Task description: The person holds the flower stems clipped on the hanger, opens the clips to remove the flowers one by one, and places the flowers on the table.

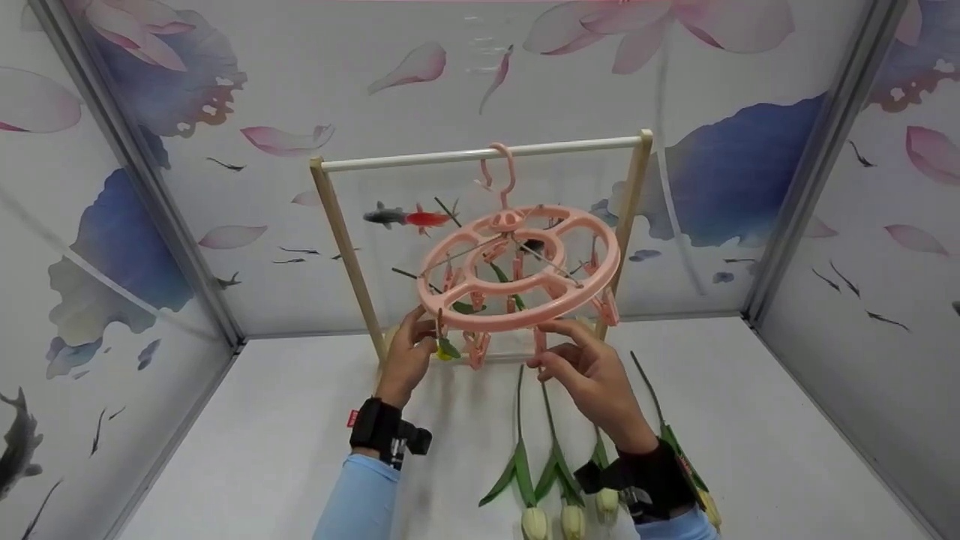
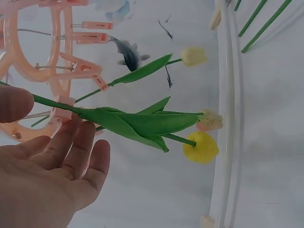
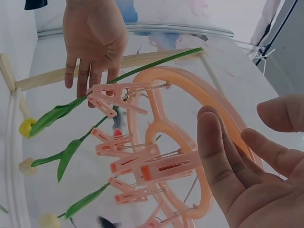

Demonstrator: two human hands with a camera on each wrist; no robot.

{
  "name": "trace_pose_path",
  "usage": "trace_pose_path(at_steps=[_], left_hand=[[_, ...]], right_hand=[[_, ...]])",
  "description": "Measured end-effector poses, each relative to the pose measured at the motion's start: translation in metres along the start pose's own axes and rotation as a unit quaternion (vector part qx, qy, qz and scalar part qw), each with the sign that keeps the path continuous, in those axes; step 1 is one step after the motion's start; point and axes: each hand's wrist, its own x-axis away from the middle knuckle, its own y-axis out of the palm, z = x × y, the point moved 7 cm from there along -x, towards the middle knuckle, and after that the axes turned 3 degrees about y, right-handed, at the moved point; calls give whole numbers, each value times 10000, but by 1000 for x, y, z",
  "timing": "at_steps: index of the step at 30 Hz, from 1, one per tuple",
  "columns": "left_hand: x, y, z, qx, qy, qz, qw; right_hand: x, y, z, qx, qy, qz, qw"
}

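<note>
A pink round clip hanger (image 1: pixel 517 322) hangs by its hook from the white rod of a wooden-sided rack. My left hand (image 1: pixel 409 356) is at the hanger's left edge, its fingers extended beside a clip (image 3: pixel 114 95) that grips a yellow tulip (image 2: pixel 200 147) by its stem. The thumb lies near the stem in the left wrist view. At the front right of the hanger is my right hand (image 1: pixel 592 375), close to a hanging clip (image 1: pixel 540 341). In the right wrist view its thumb and fingers stand apart, with nothing visible between them. Other clips hold pale tulips (image 2: pixel 194 56).
Several white tulips (image 1: pixel 573 517) lie on the white table (image 1: pixel 285 450) in front of the rack (image 1: pixel 349 255), around my right forearm. Printed panels (image 1: pixel 712 187) with metal corner strips enclose the table at the back and both sides.
</note>
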Motion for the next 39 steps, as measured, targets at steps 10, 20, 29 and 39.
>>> trace_pose_path(at_steps=[10,20,29,39], left_hand=[[1,3,1,53,-70,111,9999],[4,8,8,-113,-21,130,9998],[10,14,11,-52,21,12,10000],[17,16,17,90,58,-75,9999]], right_hand=[[6,-3,5,34,-14,77,10000],[11,3,26,62,595,-87,9982],[16,13,37,420,592,-402,9966],[16,25,50,495,1026,-656,9913]])
